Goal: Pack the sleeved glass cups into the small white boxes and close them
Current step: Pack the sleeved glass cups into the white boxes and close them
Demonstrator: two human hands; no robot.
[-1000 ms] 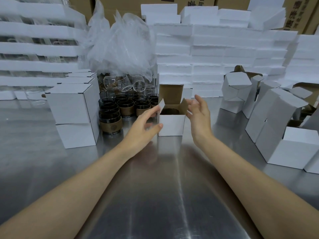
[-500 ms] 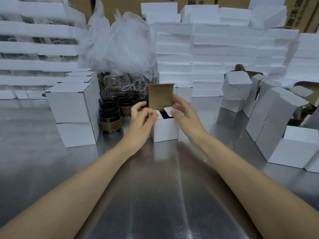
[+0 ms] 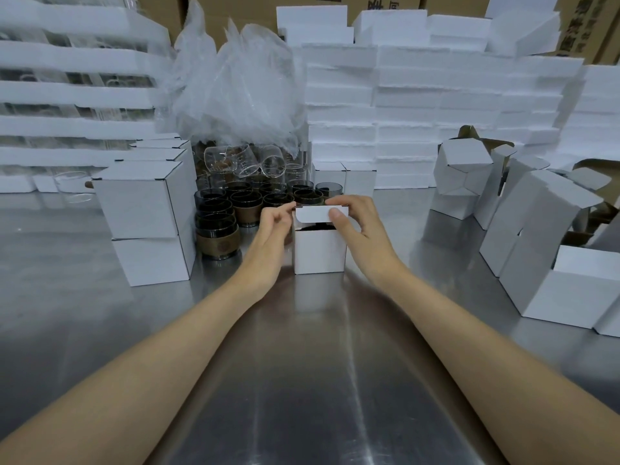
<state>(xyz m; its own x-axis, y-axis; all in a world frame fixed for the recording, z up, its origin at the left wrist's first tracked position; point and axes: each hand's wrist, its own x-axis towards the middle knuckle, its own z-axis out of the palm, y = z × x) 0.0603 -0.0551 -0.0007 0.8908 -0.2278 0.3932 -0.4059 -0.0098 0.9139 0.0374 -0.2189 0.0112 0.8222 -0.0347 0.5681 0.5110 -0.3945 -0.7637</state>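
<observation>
Head view: at the centre of the frame a small white box (image 3: pixel 319 251) stands on the steel surface (image 3: pixel 302 380), its lid folded down over the top with the tuck flap (image 3: pixel 313 214) not yet pushed in. A dark gap under the flap shows something dark inside, presumably the sleeved cup, though it cannot be made out clearly. The left hand (image 3: pixel 273 226) pinches the lid's left corner between thumb and fingers; the right hand (image 3: pixel 357 223) holds the right end, thumb pressed on the flap's front and fingers curled over the top. More sleeved glass cups (image 3: pixel 218 229) wait just left of and behind the box, beside a stack of closed boxes (image 3: pixel 147 216); open boxes (image 3: pixel 536 236) lie at the right of the frame.

To finish cleanly, I judge the flap should be bent slightly inward and guided behind the front wall, both thumbs pressing evenly so neither corner snags. Press down only once the flap's edge has entered, otherwise the card may crease against the cup's rim.
</observation>
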